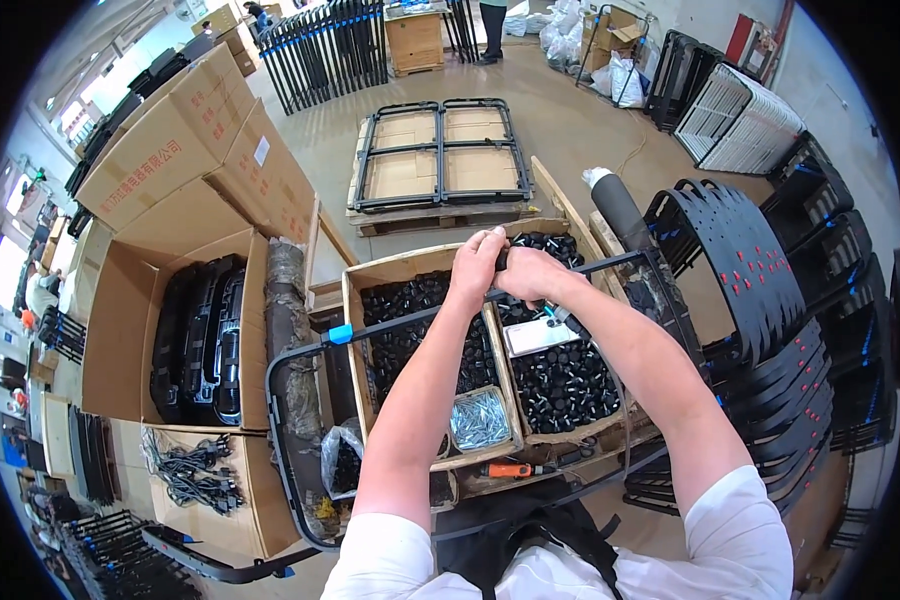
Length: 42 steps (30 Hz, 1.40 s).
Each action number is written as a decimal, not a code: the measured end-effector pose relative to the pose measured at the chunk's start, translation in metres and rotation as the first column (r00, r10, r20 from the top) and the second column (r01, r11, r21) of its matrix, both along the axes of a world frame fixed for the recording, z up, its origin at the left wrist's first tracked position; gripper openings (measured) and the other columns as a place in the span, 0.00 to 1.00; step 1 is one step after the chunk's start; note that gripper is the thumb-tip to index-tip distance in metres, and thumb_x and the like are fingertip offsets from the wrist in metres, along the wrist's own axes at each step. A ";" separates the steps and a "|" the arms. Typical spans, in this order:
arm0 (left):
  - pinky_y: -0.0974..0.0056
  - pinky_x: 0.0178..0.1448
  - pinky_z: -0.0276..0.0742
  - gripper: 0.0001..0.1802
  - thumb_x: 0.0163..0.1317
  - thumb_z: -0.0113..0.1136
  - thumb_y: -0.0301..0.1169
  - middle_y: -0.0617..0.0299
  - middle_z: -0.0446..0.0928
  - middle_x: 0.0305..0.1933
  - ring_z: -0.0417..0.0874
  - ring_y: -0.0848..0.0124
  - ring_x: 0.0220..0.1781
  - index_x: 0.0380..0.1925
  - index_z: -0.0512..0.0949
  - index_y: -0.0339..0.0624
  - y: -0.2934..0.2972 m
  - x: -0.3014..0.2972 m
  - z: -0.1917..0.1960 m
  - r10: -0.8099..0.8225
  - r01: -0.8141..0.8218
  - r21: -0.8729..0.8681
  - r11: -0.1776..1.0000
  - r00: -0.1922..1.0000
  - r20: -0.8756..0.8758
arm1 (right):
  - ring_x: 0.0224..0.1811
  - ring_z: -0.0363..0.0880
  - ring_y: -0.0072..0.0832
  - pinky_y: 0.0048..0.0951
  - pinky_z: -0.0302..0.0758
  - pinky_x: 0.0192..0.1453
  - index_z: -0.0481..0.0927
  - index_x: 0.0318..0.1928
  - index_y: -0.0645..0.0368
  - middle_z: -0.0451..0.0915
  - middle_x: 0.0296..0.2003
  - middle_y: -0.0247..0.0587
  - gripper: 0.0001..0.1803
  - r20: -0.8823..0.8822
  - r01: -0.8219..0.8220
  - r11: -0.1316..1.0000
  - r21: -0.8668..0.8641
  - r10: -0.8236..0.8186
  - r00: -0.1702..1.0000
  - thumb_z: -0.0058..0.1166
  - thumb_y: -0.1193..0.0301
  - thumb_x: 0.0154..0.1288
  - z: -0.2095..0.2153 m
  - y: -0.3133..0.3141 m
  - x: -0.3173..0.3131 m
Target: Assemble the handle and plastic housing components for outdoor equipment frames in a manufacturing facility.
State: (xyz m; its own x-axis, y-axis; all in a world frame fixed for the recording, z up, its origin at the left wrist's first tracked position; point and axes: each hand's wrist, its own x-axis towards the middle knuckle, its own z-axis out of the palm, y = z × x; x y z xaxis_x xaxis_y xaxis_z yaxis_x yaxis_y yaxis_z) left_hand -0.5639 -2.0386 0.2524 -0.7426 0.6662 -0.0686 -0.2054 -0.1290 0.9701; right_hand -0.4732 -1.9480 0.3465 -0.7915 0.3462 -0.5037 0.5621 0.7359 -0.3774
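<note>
My left hand (477, 264) and my right hand (530, 274) meet above a wooden tray (355, 300). Both are closed around a small black part (502, 258), mostly hidden by the fingers. It sits at the bar of a black tubular frame (390, 326), which runs crosswise over the tray beneath my hands. A blue piece (341, 334) is wrapped on the frame's left stretch. Below, the tray's compartments hold many black knobs with metal studs (565, 390). A small box of silver pins or screws (480, 420) stands in the near part.
A white flat device (540, 337) lies on the knobs. An orange-and-black power screwdriver (510, 470) rests by the tray's near edge. Left stand an open carton (120, 340) of black parts and bundled cables (195, 470). Curved black panels (740, 270) stack at right; frames (440, 155) lie on a pallet ahead.
</note>
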 end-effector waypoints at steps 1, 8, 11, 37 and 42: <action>0.66 0.48 0.73 0.17 0.77 0.60 0.43 0.67 0.80 0.35 0.76 0.76 0.40 0.37 0.84 0.40 0.000 -0.001 0.000 -0.004 0.004 0.001 1.000 1.000 0.003 | 0.31 0.91 0.39 0.39 0.85 0.45 0.88 0.30 0.66 0.87 0.22 0.50 0.21 -0.001 0.003 1.000 0.000 -0.003 1.000 0.50 0.61 0.66 0.001 -0.001 0.000; 0.65 0.48 0.75 0.18 0.77 0.60 0.43 0.66 0.81 0.36 0.77 0.75 0.39 0.38 0.84 0.39 -0.005 -0.003 -0.006 -0.007 0.006 0.014 1.000 1.000 0.013 | 0.30 0.91 0.38 0.39 0.85 0.43 0.87 0.30 0.68 0.88 0.25 0.50 0.19 0.008 0.052 0.994 -0.101 -0.051 0.999 0.54 0.62 0.63 -0.011 -0.001 -0.006; 0.65 0.48 0.75 0.18 0.77 0.60 0.44 0.66 0.81 0.36 0.78 0.75 0.40 0.38 0.84 0.40 -0.001 0.003 -0.004 -0.030 0.030 0.009 1.000 0.999 0.039 | 0.30 0.89 0.37 0.38 0.82 0.40 0.87 0.29 0.66 0.88 0.27 0.48 0.11 -0.025 0.089 0.982 -0.166 -0.094 0.995 0.59 0.68 0.53 -0.032 0.015 -0.010; 0.66 0.40 0.74 0.17 0.76 0.64 0.44 0.69 0.79 0.35 0.74 0.79 0.35 0.39 0.83 0.40 -0.047 0.097 0.048 -0.295 0.291 0.105 0.951 0.955 0.026 | 0.28 0.90 0.40 0.39 0.86 0.40 0.85 0.32 0.68 0.89 0.29 0.49 0.17 -0.018 0.097 0.991 -0.093 -0.099 0.995 0.55 0.64 0.60 0.054 -0.051 0.119; 0.66 0.47 0.75 0.16 0.74 0.67 0.42 0.69 0.80 0.37 0.75 0.80 0.41 0.43 0.83 0.39 -0.103 0.209 0.033 -0.437 0.429 0.093 0.899 0.894 0.102 | 0.25 0.87 0.41 0.43 0.84 0.38 0.84 0.26 0.67 0.84 0.20 0.50 0.20 0.119 0.078 0.997 -0.021 -0.075 0.990 0.57 0.60 0.61 0.061 -0.096 0.235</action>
State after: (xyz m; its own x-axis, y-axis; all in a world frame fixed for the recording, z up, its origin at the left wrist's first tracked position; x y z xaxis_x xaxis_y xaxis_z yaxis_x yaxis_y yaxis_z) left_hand -0.3554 -2.1414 0.2851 -0.3690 0.9258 -0.0816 -0.3667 -0.0644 0.9281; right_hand -0.2378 -2.0441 0.4072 -0.6975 0.3887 -0.6020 0.6580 0.6801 -0.3232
